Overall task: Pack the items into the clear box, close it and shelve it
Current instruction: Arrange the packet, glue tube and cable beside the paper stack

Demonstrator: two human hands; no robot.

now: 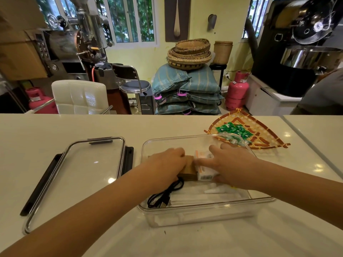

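Clear box (202, 212) stands open on the counter (55, 127). Left hand (167, 162) presses a brown box (188, 170), right hand (228, 162) spread over a white one (204, 175): packing step. Next, the lid (89, 164) beside it.

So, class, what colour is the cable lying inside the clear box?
Black cable; head view.

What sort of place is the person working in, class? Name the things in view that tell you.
Probably a small coffee roastery or workshop. A large black drum roasting machine stands at the right, another metal machine at the left, and stacked sacks with woven baskets on top sit behind the white counter.
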